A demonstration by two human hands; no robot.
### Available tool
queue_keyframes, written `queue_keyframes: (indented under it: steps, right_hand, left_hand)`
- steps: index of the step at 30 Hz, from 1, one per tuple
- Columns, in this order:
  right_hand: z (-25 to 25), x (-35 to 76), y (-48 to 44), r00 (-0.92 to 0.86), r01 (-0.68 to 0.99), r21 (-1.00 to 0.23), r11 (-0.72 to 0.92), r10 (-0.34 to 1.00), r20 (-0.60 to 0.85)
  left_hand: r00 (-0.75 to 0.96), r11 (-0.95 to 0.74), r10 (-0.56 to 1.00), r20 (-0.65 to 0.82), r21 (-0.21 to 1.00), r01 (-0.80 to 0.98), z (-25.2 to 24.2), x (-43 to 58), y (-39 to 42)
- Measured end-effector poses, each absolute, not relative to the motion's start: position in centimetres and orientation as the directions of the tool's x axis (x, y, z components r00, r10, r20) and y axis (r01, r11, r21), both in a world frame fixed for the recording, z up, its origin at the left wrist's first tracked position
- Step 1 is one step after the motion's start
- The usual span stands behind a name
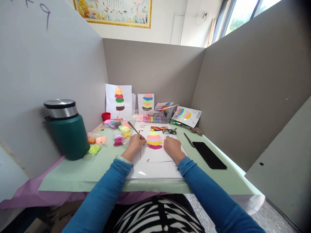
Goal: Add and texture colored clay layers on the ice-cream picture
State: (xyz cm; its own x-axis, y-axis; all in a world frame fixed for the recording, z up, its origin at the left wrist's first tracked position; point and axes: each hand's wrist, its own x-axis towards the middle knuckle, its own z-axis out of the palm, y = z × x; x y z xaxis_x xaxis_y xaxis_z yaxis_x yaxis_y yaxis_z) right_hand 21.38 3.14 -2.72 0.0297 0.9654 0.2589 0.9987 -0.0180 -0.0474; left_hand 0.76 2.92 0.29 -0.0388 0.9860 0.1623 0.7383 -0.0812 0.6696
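Pale green desktop [73,174], near edge: my left hand [136,142] grips a thin metal stick [135,130], right hand [172,146] spread flat to pin the white paper sheet [155,157].

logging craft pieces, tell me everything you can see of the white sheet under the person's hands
The white sheet looks like plain paper, lying flat on a larger white board on the pale green table cover. Its upper half carries stacked thick colour bands: yellow-green on top, then pink, yellow, magenta; the lower half is bare. The right hand rests on its right side; the left hand holds a thin tool whose tip meets the bands' left edge.
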Motion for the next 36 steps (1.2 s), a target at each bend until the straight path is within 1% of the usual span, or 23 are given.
queue_keyframes:
  steps: [3,9,13,18,27,32,36]
  right_hand:
    - [-2.7,21.4,3.1,0.029,0.998,-0.054,-0.015,0.961,0.275]
    - [-2.8,21.4,3.4,0.025,0.998,-0.063,-0.007,0.959,0.282]
    - [-3.0,21.4,3.4,0.028,0.999,-0.053,-0.013,0.958,0.285]
    - [-3.1,21.4,3.3,0.021,0.999,-0.035,-0.011,0.951,0.309]
    - [-3.0,21.5,3.4,0.022,0.999,-0.041,-0.011,0.960,0.280]
    - [-3.1,21.5,3.4,0.029,0.998,-0.059,-0.012,0.953,0.302]
    - [-3.2,21.5,3.4,0.025,0.999,-0.047,-0.012,0.955,0.294]
  left_hand:
    - [-0.017,-0.087,0.989,0.146,0.674,0.734,0.4,1.3,2.9]
    - [0.023,-0.118,0.988,0.155,0.640,0.759,0.5,2.0,2.9]
    - [0.014,-0.104,0.989,0.148,0.619,0.778,0.4,2.1,2.9]
    - [0.004,-0.099,0.988,0.151,0.626,0.774,0.3,1.9,3.0]
    - [-0.017,-0.081,0.989,0.148,0.628,0.774,0.3,1.3,3.1]
    - [-0.057,-0.053,0.986,0.157,0.616,0.786,0.1,0.7,3.3]
    - [-0.092,-0.035,0.981,0.172,0.619,0.785,0.2,0.4,3.3]
